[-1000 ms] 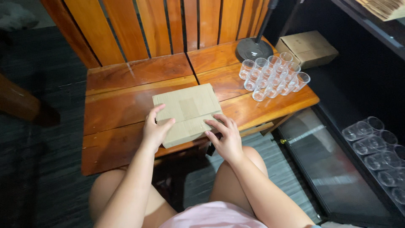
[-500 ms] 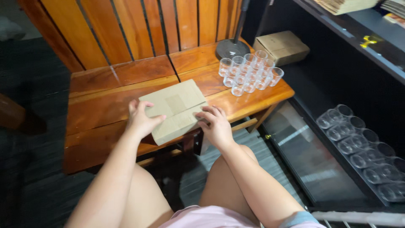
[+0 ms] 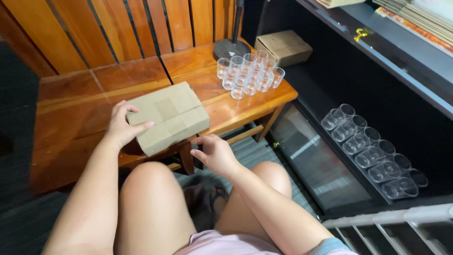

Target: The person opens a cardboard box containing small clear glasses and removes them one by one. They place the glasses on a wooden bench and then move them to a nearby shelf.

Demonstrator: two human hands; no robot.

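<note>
Near the bench (image 3: 66, 118) edge, a plain brown cardboard box (image 3: 167, 117) is lying, left hand (image 3: 121, 126) pressing its left end ungripped; right hand (image 3: 214, 152) is hovering loose below, fingertips hard to see.

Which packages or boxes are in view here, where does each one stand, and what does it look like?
Flat cardboard box: on the wooden bench near its front edge, rectangular, plain brown, closed; the left hand rests on its left side, the right hand is just below its right corner.
Small cardboard box: behind the clear cups, at the bench's far right, boxy, plain brown, closed.
No screens or signs show.
</note>
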